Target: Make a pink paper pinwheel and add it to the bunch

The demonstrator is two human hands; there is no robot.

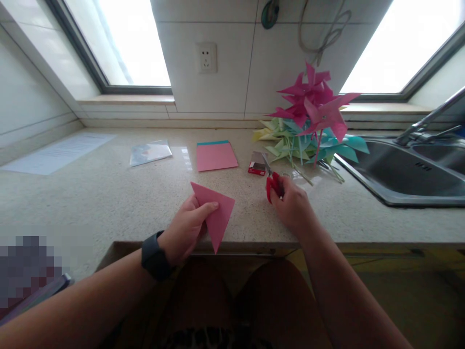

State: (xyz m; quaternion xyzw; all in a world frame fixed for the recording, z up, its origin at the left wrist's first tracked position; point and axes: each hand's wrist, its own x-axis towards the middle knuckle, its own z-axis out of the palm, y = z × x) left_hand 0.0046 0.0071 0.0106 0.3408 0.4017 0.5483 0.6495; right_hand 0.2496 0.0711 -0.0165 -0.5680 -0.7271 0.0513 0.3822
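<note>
My left hand (189, 228) pinches a pink paper folded into a triangle (216, 213), held just above the counter's front edge. My right hand (292, 206) rests on the counter with its fingers closed around the red handles of a pair of scissors (271, 183), whose blades point away toward a small red box (257, 165). A stack of pink paper sheets (216, 156) with a teal edge lies further back in the middle.
A heap of pink, green and teal paper pinwheels (310, 126) stands by the steel sink (403, 174) and tap on the right. A clear plastic bag (149, 152) and a printed white sheet (60, 152) lie at the left. A dark watch sits on my left wrist.
</note>
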